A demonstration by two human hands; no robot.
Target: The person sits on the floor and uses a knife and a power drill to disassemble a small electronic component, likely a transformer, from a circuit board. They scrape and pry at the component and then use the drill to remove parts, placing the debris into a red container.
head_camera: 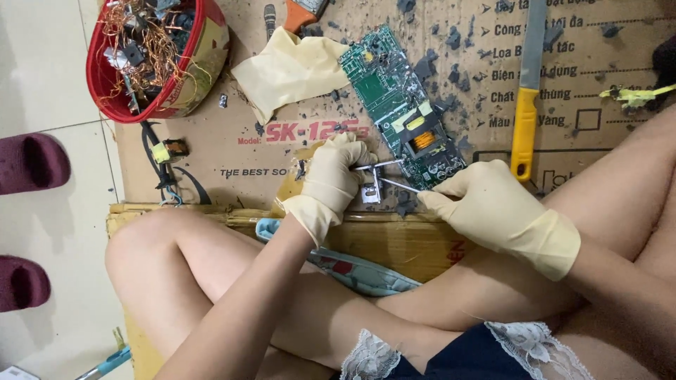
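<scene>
A green circuit board (394, 98) with a yellow and orange coil part lies on flattened brown cardboard (232, 151). Both my hands wear cream rubber gloves. My left hand (331, 179) grips a thin metal tool whose tip reaches the board's near end, just above a small silvery component (371, 193). My right hand (486, 200) holds a slim metal rod pointing left at that same component. The two tool tips nearly meet beside the board's lower corner.
A red bowl (204, 53) of copper wire and scrap parts stands at top left. A spare cream glove (292, 67) lies beside the board, a yellow-handled blade (524, 119) to the right. A small yellow coil (169, 151) with black leads, dark slippers (32, 162) on the tiled floor.
</scene>
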